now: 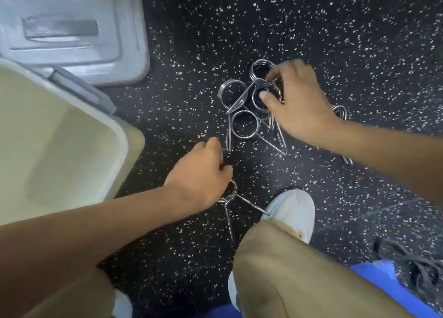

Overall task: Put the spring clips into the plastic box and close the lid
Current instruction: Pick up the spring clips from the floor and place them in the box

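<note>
Several chrome spring clips (244,123) lie in a loose pile on the black speckled floor. My right hand (297,104) is on the pile's far right side, fingers pinched on a clip (262,69) there. One more clip (230,195) lies nearer to me, and my left hand (199,176) curls over its coil; whether it grips it I cannot tell. Another clip (340,111) shows partly behind my right wrist. The cream plastic box (119,135) stands open at the left, its inside bare where visible. Its grey lid (129,54) hangs back behind it.
My bent knee in tan trousers (287,269) and a pale shoe (292,210) sit just below the clips. A blue object (374,277) and a dark shoe (419,262) are at the lower right. Speckled floor stretches away to the upper right.
</note>
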`<state>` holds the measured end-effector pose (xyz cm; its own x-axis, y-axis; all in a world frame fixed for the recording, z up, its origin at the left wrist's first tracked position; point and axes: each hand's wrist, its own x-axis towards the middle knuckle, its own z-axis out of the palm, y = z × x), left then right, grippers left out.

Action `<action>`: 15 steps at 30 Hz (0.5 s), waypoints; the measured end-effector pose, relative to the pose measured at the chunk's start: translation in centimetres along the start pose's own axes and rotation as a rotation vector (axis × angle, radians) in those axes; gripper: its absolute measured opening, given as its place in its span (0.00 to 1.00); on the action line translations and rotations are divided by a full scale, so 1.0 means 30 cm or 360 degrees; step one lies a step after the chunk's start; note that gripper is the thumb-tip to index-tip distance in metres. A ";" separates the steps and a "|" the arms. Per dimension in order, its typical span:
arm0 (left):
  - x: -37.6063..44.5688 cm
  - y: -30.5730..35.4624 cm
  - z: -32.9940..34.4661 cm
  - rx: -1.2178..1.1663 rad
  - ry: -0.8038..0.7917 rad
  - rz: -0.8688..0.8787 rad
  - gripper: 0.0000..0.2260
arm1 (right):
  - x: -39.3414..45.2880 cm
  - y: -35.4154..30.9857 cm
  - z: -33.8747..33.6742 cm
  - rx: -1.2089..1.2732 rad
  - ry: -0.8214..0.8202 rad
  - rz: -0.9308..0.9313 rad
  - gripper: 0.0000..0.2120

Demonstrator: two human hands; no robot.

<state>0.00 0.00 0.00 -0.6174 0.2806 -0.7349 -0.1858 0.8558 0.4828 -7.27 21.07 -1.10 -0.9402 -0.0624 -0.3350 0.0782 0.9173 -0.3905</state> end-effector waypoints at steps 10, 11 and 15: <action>0.060 -0.078 0.119 0.0256 -0.0152 0.0000 0.04 | 0.131 0.117 0.078 -0.0535 0.0093 -0.0410 0.19; 0.060 -0.080 0.126 0.0266 -0.0180 0.0005 0.03 | 0.133 0.118 0.082 -0.0579 0.0083 -0.0438 0.19; 0.077 -0.093 0.126 0.0174 -0.0278 -0.0065 0.05 | 0.137 0.118 0.082 -0.0566 0.0115 -0.0497 0.17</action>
<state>1.99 -0.09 -4.84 -0.4675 0.3076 -0.8288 -0.1182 0.9073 0.4034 -10.03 23.10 -5.97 -0.9222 -0.3407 -0.1827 -0.3184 0.9374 -0.1412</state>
